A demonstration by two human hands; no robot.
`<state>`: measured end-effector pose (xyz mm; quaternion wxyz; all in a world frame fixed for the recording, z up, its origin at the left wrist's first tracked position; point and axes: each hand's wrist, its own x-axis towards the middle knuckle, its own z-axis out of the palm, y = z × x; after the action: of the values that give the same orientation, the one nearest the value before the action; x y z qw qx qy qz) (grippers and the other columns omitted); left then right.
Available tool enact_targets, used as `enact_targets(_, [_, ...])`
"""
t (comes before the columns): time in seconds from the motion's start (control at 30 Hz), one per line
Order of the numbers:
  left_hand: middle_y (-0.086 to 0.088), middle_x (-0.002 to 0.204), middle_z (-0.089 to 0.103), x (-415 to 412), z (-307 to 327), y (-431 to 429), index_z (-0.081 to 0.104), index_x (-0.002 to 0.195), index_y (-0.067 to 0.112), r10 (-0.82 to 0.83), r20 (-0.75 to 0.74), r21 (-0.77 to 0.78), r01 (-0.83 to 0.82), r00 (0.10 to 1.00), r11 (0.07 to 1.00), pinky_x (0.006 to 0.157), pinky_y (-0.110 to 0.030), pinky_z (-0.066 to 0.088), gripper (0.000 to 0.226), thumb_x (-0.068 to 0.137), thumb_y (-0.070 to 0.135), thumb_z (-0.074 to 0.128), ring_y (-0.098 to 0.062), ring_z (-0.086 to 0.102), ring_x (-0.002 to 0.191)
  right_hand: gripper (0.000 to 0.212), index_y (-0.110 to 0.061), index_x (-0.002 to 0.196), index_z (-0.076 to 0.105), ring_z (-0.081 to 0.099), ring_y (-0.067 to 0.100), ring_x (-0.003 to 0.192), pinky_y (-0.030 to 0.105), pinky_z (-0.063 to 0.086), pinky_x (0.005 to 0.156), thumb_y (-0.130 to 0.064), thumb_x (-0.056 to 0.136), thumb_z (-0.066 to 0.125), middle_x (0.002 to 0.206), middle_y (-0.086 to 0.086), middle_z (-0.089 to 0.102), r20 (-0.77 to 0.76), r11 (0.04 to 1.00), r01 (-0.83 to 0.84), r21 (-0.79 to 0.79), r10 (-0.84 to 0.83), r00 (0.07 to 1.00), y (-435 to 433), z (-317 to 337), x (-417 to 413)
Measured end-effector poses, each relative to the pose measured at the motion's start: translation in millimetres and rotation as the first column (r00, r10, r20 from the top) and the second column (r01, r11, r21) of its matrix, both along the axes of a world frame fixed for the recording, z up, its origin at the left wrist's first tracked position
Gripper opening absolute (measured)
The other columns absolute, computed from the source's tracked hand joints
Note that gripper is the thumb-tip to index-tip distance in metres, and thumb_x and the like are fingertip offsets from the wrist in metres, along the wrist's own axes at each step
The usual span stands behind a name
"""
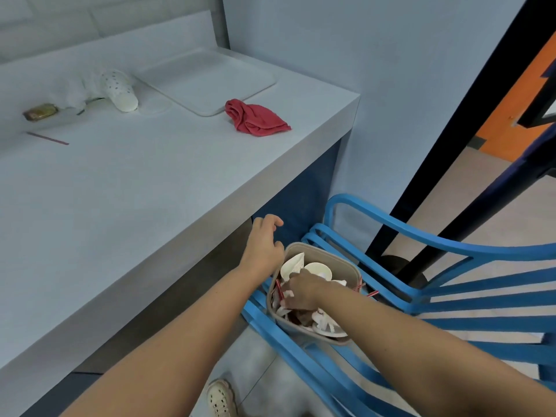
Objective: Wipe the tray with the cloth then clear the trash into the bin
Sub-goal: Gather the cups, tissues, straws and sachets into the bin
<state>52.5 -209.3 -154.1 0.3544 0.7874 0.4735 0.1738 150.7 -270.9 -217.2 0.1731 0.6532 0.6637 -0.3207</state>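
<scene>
Reaching into the beige bin [353,270] on a blue chair [451,299], right hand [302,291] fingers curled down among crumpled paper trash [317,270] — what it pinches cannot be told, left hand [264,245] loosely spread beside the rim, red cloth [255,117] on the table [120,191] touching the tray [207,81] — a paper cup [120,90] lying nearby.

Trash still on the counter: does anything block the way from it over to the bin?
Nothing visible does. The paper cup, wrapper and straw lie at the counter's far left; the surface between them and the near edge is bare. The bin sits open-topped on the blue chair, though nearly full, with the right hand inside.
</scene>
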Motion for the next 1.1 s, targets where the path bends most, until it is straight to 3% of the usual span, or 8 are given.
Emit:
enact_targets(0.17, [-0.001, 0.113, 0.051, 0.3, 32.0, 14.5, 0.051, 0.115, 0.012, -0.021, 0.113, 0.158, 0.003, 0.993, 0.987, 0.069, -0.009, 0.04, 0.029, 0.09, 0.0, 0.045, -0.008, 0.048, 0.086, 0.042, -0.01, 0.13, 0.055, 0.055, 0.028, 0.117, 0.038, 0.044, 0.101, -0.033, 0.098, 0.042, 0.127, 0.01, 0.059, -0.005, 0.999, -0.009, -0.039, 0.009, 1.0, 39.2, 68.0, 6.8])
enact_targets(0.33, [0.007, 0.094, 0.054, -5.7, 80.1, 43.6, 0.056, 0.102, 0.011, 0.04, 0.333, 0.306, -0.149, 0.942, 0.94, 0.064, -0.014, 0.038, 0.014, 0.091, 0.007, 0.047, -0.003, 0.049, 0.069, 0.034, -0.012, 0.121, 0.058, 0.057, 0.017, 0.069, 0.026, 0.045, 0.059, -0.033, 0.096, 0.048, 0.082, 0.004, 0.062, -0.057, 0.994, 0.093, -0.049, -0.096, 0.994, 82.7, 146.6, 11.8])
enact_targets(0.43, [0.003, 0.094, 0.054, -28.6, 104.6, 71.5, 0.056, 0.101, 0.01, 0.084, 0.345, 0.363, -0.215, 0.935, 0.907, 0.064, -0.016, 0.037, 0.012, 0.091, 0.009, 0.049, -0.006, 0.047, 0.069, 0.034, -0.008, 0.115, 0.061, 0.048, 0.013, 0.056, 0.023, 0.037, 0.054, -0.033, 0.096, 0.049, 0.068, 0.0, 0.061, -0.027, 0.997, 0.075, 0.035, -0.074, 0.997, 114.2, 192.1, -2.1])
enact_targets(0.57, [-0.006, 0.125, 0.04, -68.8, 120.4, 119.3, 0.049, 0.121, 0.013, 0.202, -0.023, 0.346, -0.181, 0.979, 0.92, 0.087, -0.026, 0.04, 0.03, 0.092, 0.02, 0.052, -0.02, 0.044, 0.11, 0.031, -0.012, 0.114, 0.062, 0.049, 0.012, 0.057, 0.021, 0.037, 0.053, -0.035, 0.095, 0.05, 0.071, -0.001, 0.061, -0.025, 0.985, 0.05, 0.167, -0.047, 0.999, 155.5, 231.4, -36.2])
enact_targets(0.67, [-0.007, 0.138, 0.025, -104.8, 127.5, 156.9, 0.042, 0.13, 0.02, 0.284, -0.35, 0.229, -0.212, 0.893, 0.95, 0.099, -0.036, 0.035, 0.042, 0.091, 0.033, 0.053, -0.026, 0.032, 0.125, 0.03, -0.013, 0.115, 0.062, 0.05, 0.012, 0.059, 0.021, 0.039, 0.054, -0.033, 0.094, 0.052, 0.077, 0.0, 0.06, -0.021, 0.968, 0.029, 0.247, -0.025, 0.999, 187.5, 245.4, -68.8])
enact_targets(0.8, [-0.007, 0.145, 0.019, -155.4, 138.4, 202.8, 0.04, 0.134, 0.024, 0.317, -0.429, 0.221, -0.242, 0.846, 0.945, 0.104, -0.038, 0.03, 0.043, 0.094, 0.035, 0.049, -0.027, 0.027, 0.131, 0.031, -0.013, 0.117, 0.061, 0.05, 0.013, 0.061, 0.021, 0.04, 0.054, -0.031, 0.093, 0.053, 0.073, -0.004, 0.052, -0.017, 0.956, -0.008, 0.294, 0.014, 1.0, 227.4, 255.8, -109.4])
enact_targets(0.97, [-0.007, 0.144, 0.023, -220.6, 144.5, 257.2, 0.035, 0.14, 0.024, 0.313, -0.514, 0.248, -0.212, 0.799, 0.945, 0.103, -0.037, 0.032, 0.051, 0.092, 0.008, 0.041, -0.028, 0.029, 0.13, 0.034, -0.015, 0.121, 0.059, 0.054, 0.02, 0.078, 0.027, 0.047, 0.066, -0.032, 0.093, 0.053, 0.101, 0.0, 0.053, -0.017, 0.958, -0.031, 0.284, 0.038, 0.999, 268.7, 253.9, -145.8])
enact_targets(1.1, [-0.008, 0.138, 0.032, -275.2, 133.0, 293.9, 0.039, 0.138, 0.02, 0.369, -0.587, 0.315, -0.217, 0.721, 0.924, 0.102, -0.037, 0.038, 0.045, 0.094, 0.009, 0.038, -0.028, 0.037, 0.125, 0.034, -0.015, 0.121, 0.058, 0.054, 0.019, 0.08, 0.029, 0.048, 0.071, -0.033, 0.093, 0.053, 0.081, -0.006, 0.049, -0.044, 0.971, 0.017, 0.24, -0.007, 0.999, 291.9, 242.9, -159.3])
